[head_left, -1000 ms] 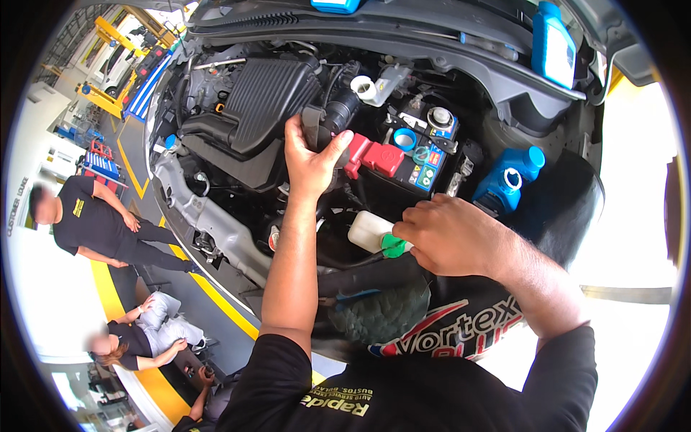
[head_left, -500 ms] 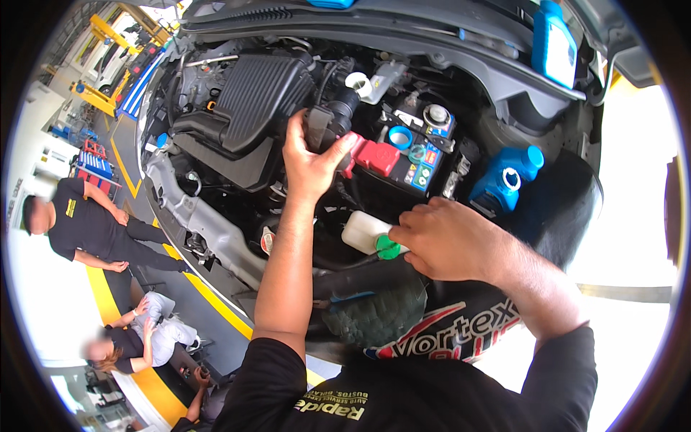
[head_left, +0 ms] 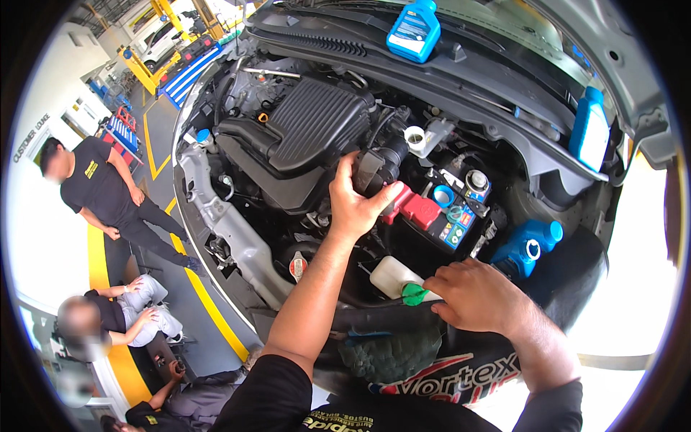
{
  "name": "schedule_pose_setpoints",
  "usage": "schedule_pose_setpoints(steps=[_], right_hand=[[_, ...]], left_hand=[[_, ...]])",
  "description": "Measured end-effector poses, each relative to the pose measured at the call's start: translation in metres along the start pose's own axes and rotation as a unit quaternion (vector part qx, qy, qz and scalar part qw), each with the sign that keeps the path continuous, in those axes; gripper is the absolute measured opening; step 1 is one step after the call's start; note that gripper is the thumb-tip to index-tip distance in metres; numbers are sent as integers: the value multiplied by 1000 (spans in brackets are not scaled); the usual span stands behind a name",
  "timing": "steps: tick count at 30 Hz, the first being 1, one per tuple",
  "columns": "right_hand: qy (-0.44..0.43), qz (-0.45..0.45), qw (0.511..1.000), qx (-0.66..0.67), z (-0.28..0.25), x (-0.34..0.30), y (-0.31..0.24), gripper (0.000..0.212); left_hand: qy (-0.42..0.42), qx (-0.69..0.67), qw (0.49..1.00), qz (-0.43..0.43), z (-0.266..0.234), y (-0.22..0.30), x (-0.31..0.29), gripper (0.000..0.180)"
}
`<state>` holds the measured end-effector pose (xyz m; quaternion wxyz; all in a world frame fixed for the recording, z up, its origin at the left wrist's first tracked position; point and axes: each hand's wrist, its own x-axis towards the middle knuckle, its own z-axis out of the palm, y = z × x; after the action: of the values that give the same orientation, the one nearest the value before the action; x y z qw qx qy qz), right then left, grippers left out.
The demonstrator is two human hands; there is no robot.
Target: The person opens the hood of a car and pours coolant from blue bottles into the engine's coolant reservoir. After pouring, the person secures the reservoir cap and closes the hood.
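Observation:
My left hand is wrapped round a black plastic duct piece, beside a ribbed black hose and the red battery terminal cover. My right hand is at a whitish fluid reservoir with a green cap. Its fingers are curled and pressed together. A white bit shows between the cap and the fingers; what they pinch is hidden. Right of the left hand stands the battery with a blue ring-shaped cap on top.
A black engine cover fills the bay's middle. Blue bottles stand on the cowl, at the right edge and near the battery, the last uncapped. Several people are at the left, one standing. A radiator cap lies by my left forearm.
The view has shifted, so the bay appears farther right and lower. My right fingers have moved off the top of the green cap to its right side. My left hand keeps its grip.

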<state>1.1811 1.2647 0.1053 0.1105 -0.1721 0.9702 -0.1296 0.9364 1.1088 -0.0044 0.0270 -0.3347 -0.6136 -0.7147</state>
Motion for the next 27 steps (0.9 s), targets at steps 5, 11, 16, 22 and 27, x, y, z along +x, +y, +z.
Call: schedule_pose_setpoints(steps=[5, 11, 16, 22, 27], right_hand=[[-10, 30, 999, 18, -1, -1, 0, 35], [190, 89, 976, 57, -52, -27, 25, 20], [329, 346, 867, 141, -92, -132, 34, 23], [280, 434, 851, 91, 14, -133, 58, 55], [208, 492, 842, 74, 15, -111, 59, 60]], left_hand=[[5, -9, 1000, 7, 0, -1, 0, 68], [31, -28, 999, -15, -5, 1, -2, 57], [2, -57, 998, 5, 1, 0, -1, 59], [28, 5, 998, 47, 1, -1, 5, 67], [41, 13, 998, 45, -8, 6, 5, 67]])
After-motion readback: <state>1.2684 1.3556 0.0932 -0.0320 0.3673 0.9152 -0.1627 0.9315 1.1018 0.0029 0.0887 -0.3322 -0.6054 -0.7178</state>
